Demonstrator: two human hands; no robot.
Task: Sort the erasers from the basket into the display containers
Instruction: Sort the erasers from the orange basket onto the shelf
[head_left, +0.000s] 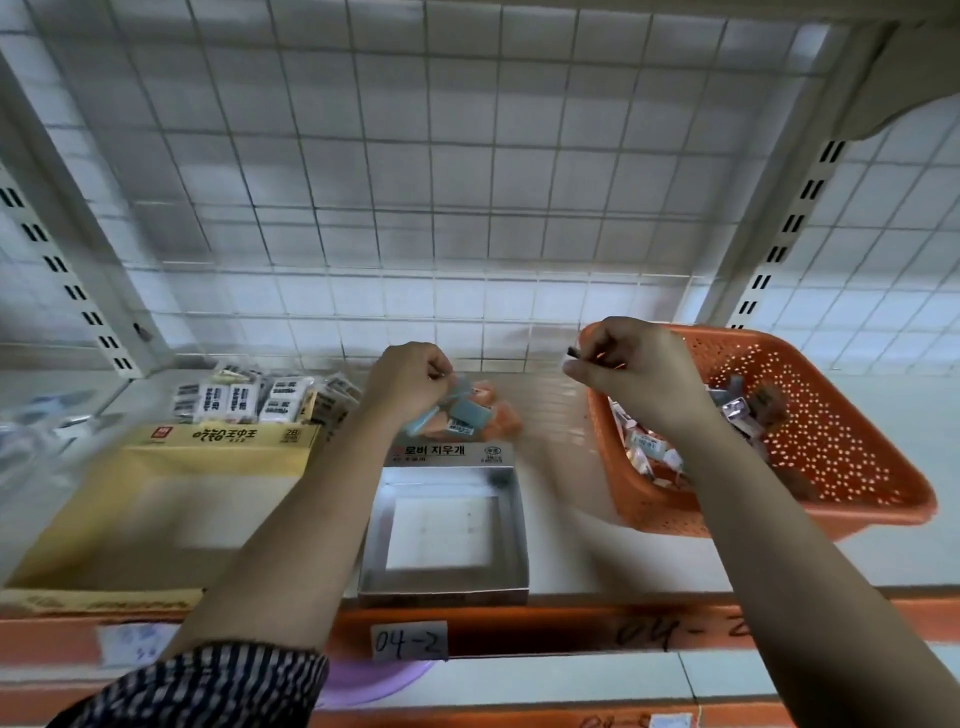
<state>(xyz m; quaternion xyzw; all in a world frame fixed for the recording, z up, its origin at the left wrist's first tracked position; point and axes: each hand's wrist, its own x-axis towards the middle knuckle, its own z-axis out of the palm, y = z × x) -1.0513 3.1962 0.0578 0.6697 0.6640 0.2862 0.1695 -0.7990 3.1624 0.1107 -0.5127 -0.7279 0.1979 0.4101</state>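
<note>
An orange perforated basket (831, 431) stands on the shelf at the right, with several wrapped erasers (649, 447) in it. My right hand (631, 366) hovers over its left rim and pinches a small dark eraser (573, 352). My left hand (410, 379) grips a wrapped eraser over a pile of blue and orange erasers (467, 415) behind a grey display box (511, 519). That box shows a bare floor. A yellow display box (104, 519) lies to the left, with black-and-white erasers (244, 400) stacked behind it.
A wire grid panel (467, 182) backs the shelf, with slotted uprights (62, 270) at both sides. The orange shelf edge carries a label reading 04-2 (409, 640). A purple plate (374, 680) shows on the shelf below. Clear packets (47, 415) lie at far left.
</note>
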